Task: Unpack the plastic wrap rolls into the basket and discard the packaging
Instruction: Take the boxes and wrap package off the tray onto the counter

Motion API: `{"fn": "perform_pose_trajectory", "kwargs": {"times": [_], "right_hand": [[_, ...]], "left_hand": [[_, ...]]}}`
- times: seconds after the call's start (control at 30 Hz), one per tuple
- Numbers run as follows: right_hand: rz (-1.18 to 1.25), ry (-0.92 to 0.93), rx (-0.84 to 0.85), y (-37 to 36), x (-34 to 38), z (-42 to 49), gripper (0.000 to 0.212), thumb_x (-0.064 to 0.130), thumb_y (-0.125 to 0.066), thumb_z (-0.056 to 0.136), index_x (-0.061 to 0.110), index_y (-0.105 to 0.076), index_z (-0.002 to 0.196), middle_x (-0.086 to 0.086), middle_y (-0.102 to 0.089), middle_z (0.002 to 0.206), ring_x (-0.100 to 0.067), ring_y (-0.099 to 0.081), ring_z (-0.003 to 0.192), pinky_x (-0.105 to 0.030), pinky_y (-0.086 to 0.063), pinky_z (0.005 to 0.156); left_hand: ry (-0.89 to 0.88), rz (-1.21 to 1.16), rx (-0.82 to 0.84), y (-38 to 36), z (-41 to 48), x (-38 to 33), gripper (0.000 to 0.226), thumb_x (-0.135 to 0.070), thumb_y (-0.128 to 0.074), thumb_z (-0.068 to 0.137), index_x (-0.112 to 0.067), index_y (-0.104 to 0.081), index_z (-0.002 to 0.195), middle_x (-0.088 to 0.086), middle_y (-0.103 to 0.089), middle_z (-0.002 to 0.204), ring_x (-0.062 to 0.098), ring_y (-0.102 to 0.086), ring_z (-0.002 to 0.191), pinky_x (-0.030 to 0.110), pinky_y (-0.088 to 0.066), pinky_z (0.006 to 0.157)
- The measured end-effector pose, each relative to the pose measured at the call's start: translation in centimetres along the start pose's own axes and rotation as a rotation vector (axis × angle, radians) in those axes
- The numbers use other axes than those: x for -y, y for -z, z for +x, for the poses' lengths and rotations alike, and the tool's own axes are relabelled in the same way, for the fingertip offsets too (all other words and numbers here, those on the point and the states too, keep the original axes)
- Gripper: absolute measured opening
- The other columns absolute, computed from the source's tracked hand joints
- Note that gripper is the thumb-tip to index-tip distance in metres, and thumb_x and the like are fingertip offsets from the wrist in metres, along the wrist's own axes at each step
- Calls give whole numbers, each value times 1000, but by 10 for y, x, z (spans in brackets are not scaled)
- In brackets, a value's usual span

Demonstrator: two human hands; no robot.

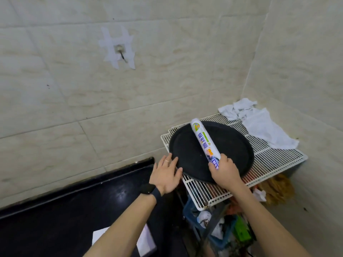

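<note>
Right hand grips the wrapped roll by its end over the tray; left hand, fingers straight, rests at the rim; unwrapping seems next.

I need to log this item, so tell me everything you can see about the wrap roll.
The roll is a white cylinder in glossy printed packaging, with blue and orange lettering and a green patch near its far end. The right hand grips its near end, and it points away over the black round tray. Whether it touches the tray is unclear.
</note>
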State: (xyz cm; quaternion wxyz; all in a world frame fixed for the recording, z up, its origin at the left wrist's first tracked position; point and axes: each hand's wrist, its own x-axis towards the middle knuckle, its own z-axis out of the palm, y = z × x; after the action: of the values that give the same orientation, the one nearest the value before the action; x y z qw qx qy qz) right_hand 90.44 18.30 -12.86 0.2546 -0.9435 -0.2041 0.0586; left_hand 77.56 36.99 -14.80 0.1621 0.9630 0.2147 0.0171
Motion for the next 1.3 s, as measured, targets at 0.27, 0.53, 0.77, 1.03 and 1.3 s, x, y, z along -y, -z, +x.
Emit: {"fn": "perform_pose_trajectory", "kwargs": {"times": [0.27, 0.53, 0.77, 1.03, 1.3], "right_hand": [[382, 267, 26, -3, 58, -95, 44, 37, -59, 93, 18, -48, 131, -1, -57, 111, -19, -56, 100, -34, -45, 84], [262, 215, 374, -122, 53, -153, 56, 41, -57, 94, 13, -42, 140, -11, -56, 125, -31, -56, 115, -38, -46, 94], [-63, 170, 407, -207, 1, -175, 66, 28, -70, 87, -10, -46, 136, -32, -60, 109, -50, -59, 96, -49, -49, 84], [-207, 243, 384, -239, -10, -198, 84, 26, -79, 77, 10, -39, 149, -21, -60, 101, -41, -56, 76, -48, -53, 71], [-296, 116, 440, -237, -3, -194, 90, 66, -54, 82, 35, -11, 154, -14, -21, 152, -39, -39, 124, -47, -45, 96]], "left_hand": [[369, -76, -56, -22, -87, 103, 60, -50, -33, 99, -23, -30, 152, 12, -24, 160, 30, -18, 148, 44, -19, 119], [688, -42, 92, -73, -190, 140, 64, -49, -42, 96, -23, -25, 153, 14, -18, 161, 35, -15, 148, 47, -21, 118], [807, -82, 139, -103, -235, 142, 74, -54, -45, 92, -26, -17, 155, 13, -1, 163, 39, -5, 148, 48, -14, 119], [850, -106, 69, -121, -242, 160, 85, -61, -49, 87, -28, -12, 155, 12, 1, 163, 40, -10, 146, 49, -18, 118], [860, -111, 19, -136, -241, 168, 82, -52, -55, 85, -30, -16, 154, 10, -4, 162, 38, -20, 141, 49, -28, 114]]}}
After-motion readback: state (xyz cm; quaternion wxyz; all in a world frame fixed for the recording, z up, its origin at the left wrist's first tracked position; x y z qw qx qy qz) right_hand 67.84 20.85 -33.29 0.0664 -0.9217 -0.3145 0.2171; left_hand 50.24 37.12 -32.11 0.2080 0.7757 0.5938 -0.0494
